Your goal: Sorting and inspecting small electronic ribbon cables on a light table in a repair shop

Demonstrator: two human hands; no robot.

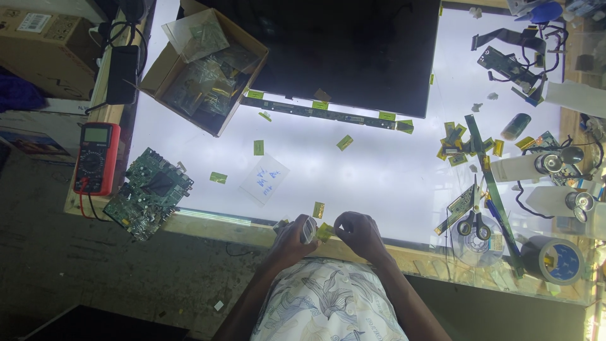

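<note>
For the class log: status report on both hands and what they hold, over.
Left hand closed on a small grey tool. Right hand pinching a small yellow-green strip at the light table's wooden edge. Nothing in the way.

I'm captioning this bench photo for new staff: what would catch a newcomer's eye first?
The glowing white light table fills the view, with a big black display panel lying at its far side. At the near edge, the left hand and right hand pinch a small yellow-green strip. A red multimeter sits far left beside a green circuit board.
</note>
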